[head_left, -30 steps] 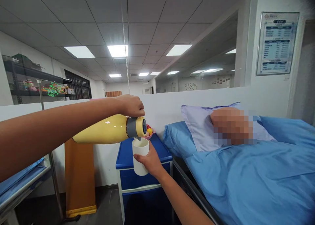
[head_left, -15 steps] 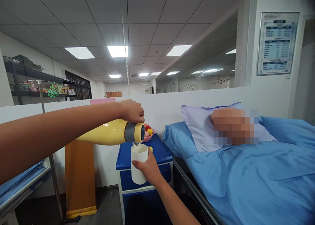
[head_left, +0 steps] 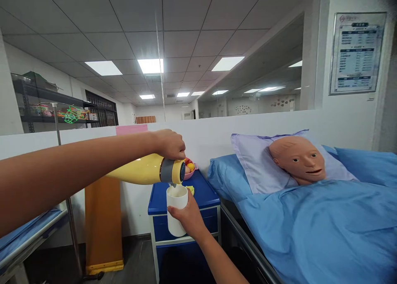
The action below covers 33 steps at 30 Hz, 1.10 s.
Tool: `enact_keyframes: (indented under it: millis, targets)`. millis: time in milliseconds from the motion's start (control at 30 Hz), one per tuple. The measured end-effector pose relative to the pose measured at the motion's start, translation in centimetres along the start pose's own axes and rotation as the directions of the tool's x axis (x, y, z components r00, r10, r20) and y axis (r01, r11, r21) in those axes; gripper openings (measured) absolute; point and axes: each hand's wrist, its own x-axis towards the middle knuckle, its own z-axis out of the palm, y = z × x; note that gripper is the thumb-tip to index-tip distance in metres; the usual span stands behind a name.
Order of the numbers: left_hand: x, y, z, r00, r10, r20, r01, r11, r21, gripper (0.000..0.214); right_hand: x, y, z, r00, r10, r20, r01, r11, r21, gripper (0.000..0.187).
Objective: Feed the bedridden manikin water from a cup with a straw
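My left hand [head_left: 169, 144] grips the top end of a yellow thermos flask [head_left: 144, 170], which lies almost level with its grey collar and spout pointing right. The spout hangs just over the mouth of a white cup [head_left: 176, 209]. My right hand [head_left: 187, 217] is wrapped round the cup from the right and holds it in the air in front of a blue bedside cabinet [head_left: 204, 195]. A pink bowl of fruit [head_left: 190, 170] stands on the cabinet behind the flask.
To the right is a bed with a blue cover [head_left: 325, 226], a lilac pillow [head_left: 257, 164] and a training manikin [head_left: 299, 159] lying on it. An orange panel [head_left: 102, 226] and a metal pole [head_left: 66, 201] stand to the left, with another bed's edge [head_left: 27, 240] at far left.
The flask and cup have dropped slightly and stayed together, spout over cup. The view shifted a little, so the bed and cabinet sit slightly further right.
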Motion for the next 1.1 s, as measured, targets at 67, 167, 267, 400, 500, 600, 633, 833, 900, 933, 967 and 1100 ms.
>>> enact_keyframes:
  millis: [67, 167, 267, 400, 500, 600, 633, 833, 900, 933, 967, 1100]
  targets:
    - [0.04, 0.00, -0.02, 1.000, 0.002, 0.003, -0.002, 1.000, 0.003, 0.047, -0.08, -0.05, 0.01, 1.000, -0.012, 0.000, 0.012, 1.000, 0.009, 0.050]
    - [0.19, -0.05, 0.05, 1.000, 0.004, 0.005, -0.004, 1.000, 0.016, 0.047, -0.12, -0.20, 0.02, 1.000, -0.024, -0.009, 0.024, 1.000, 0.018, 0.048]
    - [0.35, -0.11, 0.11, 1.000, 0.000, 0.008, 0.000, 1.000, 0.028, 0.047, -0.09, -0.31, -0.03, 1.000, -0.010, -0.008, 0.011, 0.999, 0.044, 0.046]
    - [0.46, -0.09, 0.10, 1.000, 0.006, 0.012, -0.007, 0.999, 0.037, 0.047, -0.07, -0.21, -0.19, 1.000, 0.001, -0.011, 0.000, 1.000, 0.023, 0.047]
    - [0.50, 0.00, 0.02, 1.000, 0.005, 0.022, -0.006, 1.000, 0.021, 0.047, -0.09, -0.07, -0.28, 1.000, 0.008, -0.005, -0.008, 1.000, 0.005, 0.049]
    - [0.52, 0.06, -0.12, 0.999, 0.004, 0.039, -0.005, 1.000, 0.005, 0.046, -0.02, -0.03, -0.34, 1.000, 0.012, -0.011, -0.012, 1.000, -0.009, 0.050]
    - [0.52, 0.06, -0.16, 0.999, 0.002, 0.041, -0.002, 1.000, 0.005, 0.046, 0.03, -0.05, -0.37, 1.000, 0.012, -0.016, -0.012, 1.000, -0.012, 0.051]
    - [0.52, -0.10, -0.15, 0.999, 0.004, 0.035, -0.005, 1.000, 0.025, 0.047, 0.30, -0.19, -0.66, 1.000, 0.003, -0.019, -0.003, 1.000, 0.003, 0.049]
    - [0.53, -0.12, -0.09, 1.000, 0.006, 0.031, -0.007, 1.000, 0.026, 0.047, 0.31, -0.21, -0.66, 1.000, 0.006, -0.016, -0.006, 1.000, 0.008, 0.050]
    - [0.54, -0.11, -0.06, 1.000, 0.009, 0.029, -0.009, 1.000, 0.023, 0.047, 0.30, -0.20, -0.64, 1.000, 0.006, -0.013, -0.006, 1.000, 0.008, 0.050]
    - [0.55, -0.09, -0.04, 1.000, 0.012, 0.029, -0.012, 1.000, 0.018, 0.047, 0.29, -0.16, -0.61, 1.000, 0.006, -0.009, -0.006, 1.000, 0.004, 0.050]
    - [0.65, 0.01, 0.01, 1.000, 0.013, 0.021, -0.013, 1.000, -0.016, 0.045, 0.35, 0.26, -0.54, 1.000, 0.012, 0.009, -0.012, 1.000, -0.015, 0.053]
